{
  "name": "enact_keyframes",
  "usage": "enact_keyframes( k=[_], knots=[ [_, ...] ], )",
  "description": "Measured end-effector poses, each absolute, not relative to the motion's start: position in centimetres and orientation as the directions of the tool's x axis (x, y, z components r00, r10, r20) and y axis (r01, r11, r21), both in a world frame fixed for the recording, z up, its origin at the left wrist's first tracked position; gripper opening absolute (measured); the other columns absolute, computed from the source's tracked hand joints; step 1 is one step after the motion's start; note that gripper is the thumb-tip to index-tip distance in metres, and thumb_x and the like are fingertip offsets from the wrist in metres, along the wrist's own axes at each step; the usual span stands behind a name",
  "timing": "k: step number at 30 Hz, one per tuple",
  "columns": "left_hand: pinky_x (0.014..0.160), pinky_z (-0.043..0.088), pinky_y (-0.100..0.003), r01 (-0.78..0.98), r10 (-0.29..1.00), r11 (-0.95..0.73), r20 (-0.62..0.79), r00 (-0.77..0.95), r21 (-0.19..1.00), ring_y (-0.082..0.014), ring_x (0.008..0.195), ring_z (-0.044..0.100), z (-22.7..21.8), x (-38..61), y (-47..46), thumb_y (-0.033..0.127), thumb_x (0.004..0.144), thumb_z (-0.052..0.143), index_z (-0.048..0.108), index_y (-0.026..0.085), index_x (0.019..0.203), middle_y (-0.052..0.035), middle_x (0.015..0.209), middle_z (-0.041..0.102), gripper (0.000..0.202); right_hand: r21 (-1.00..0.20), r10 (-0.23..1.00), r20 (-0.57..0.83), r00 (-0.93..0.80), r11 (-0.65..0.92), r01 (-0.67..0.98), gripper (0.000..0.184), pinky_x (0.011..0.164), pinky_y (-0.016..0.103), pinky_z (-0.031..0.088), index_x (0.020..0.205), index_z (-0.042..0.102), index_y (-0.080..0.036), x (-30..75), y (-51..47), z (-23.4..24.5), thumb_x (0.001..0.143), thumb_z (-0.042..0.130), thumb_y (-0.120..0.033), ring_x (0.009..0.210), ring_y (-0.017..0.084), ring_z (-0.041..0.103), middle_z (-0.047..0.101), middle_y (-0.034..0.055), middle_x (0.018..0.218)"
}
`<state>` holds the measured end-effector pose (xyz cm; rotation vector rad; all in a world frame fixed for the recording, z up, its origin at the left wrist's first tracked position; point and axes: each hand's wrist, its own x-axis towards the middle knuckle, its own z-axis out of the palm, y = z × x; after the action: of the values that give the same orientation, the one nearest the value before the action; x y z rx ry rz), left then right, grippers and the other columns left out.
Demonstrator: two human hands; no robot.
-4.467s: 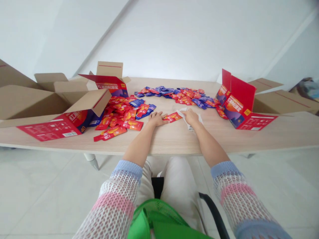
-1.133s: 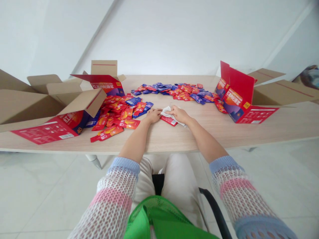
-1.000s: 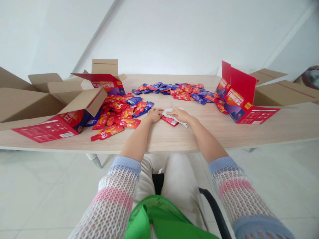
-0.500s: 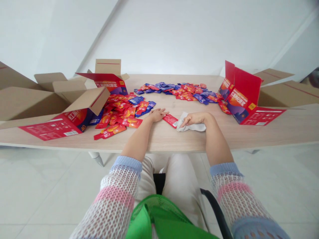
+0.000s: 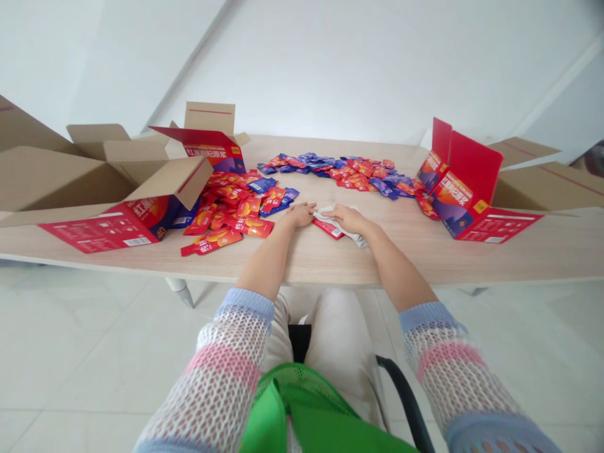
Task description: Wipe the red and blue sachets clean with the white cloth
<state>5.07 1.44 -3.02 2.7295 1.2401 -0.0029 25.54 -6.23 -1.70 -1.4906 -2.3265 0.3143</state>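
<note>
Seated person's hands at a pale wood-grain table, viewed from head height. The left hand lies palm down and released, fingers extended, grasping nothing; its fingertips stop just beside a crumpled white cloth. The right hand rests on this cloth with its fingers loosely together. Whether it is gripping the cloth or only pressing it cannot be told from this view. A single red sachet lies partly beneath the cloth, between the forearms and apart from the other sachets, so it is held down by the cloth if held at all.

A heap of red and blue sachets lies left of the hands, and a looser band of sachets lies farther off, both within arm's reach. Open red cartons flank them: the left carton lies flat on its side, and the right carton has its flaps raised. Brown shipping boxes stand open behind the left carton, at the table's edge.
</note>
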Motion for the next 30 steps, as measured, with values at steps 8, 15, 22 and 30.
enact_keyframes(
  k=[8, 15, 22, 30],
  knots=[
    [0.112, 0.015, -0.05, 0.756, 0.744, -0.642, -0.133, 0.654, 0.128, -0.0254, 0.142, 0.017, -2.0, 5.2, 0.8, 0.047, 0.093, 0.031, 0.037, 0.043, 0.141, 0.0081, 0.156, 0.019, 0.049, -0.574, 0.85, -0.183, -0.494, 0.315, 0.756, 0.035, 0.085, 0.028, 0.046, 0.107, 0.073, -0.027, 27.4, -6.4, 0.2, 0.075, 0.064, -0.036, 0.082, 0.018, 0.061, 0.073, 0.0017, 0.101],
    [0.109, 0.011, -0.061, 0.737, 0.695, -0.665, -0.259, 0.67, 0.122, -0.0306, 0.143, 0.008, -0.8, 5.1, 0.6, 0.045, 0.095, 0.031, 0.029, 0.042, 0.145, 0.0032, 0.157, 0.009, 0.05, -0.719, 0.741, -0.346, -0.576, 0.185, 0.67, 0.039, 0.091, 0.032, 0.042, 0.098, 0.076, -0.018, 29.7, -9.2, 1.2, 0.066, 0.072, -0.04, 0.09, 0.02, 0.062, 0.073, 0.0075, 0.095],
    [0.108, 0.009, -0.061, 0.727, 0.696, -0.674, -0.216, 0.685, 0.134, -0.0312, 0.143, 0.008, -1.2, 4.8, 0.6, 0.048, 0.095, 0.027, 0.03, 0.042, 0.145, 0.0042, 0.158, 0.009, 0.05, -0.794, 0.861, -0.038, -0.507, 0.281, 0.538, 0.041, 0.095, 0.033, 0.039, 0.108, 0.072, -0.017, 30.4, -10.2, 2.2, 0.076, 0.065, -0.041, 0.102, 0.022, 0.059, 0.068, 0.0087, 0.109],
    [0.111, 0.008, -0.055, 0.757, 0.745, -0.64, -0.133, 0.654, 0.135, -0.0239, 0.143, 0.012, -3.0, 5.1, 1.2, 0.047, 0.094, 0.028, 0.035, 0.045, 0.141, 0.0078, 0.157, 0.014, 0.047, -0.446, 0.9, 0.262, -0.349, 0.433, 0.783, 0.037, 0.092, 0.032, 0.04, 0.123, 0.063, -0.025, 27.1, -7.1, -1.1, 0.091, 0.046, -0.022, 0.1, 0.02, 0.056, 0.062, 0.0087, 0.112]
  ],
)
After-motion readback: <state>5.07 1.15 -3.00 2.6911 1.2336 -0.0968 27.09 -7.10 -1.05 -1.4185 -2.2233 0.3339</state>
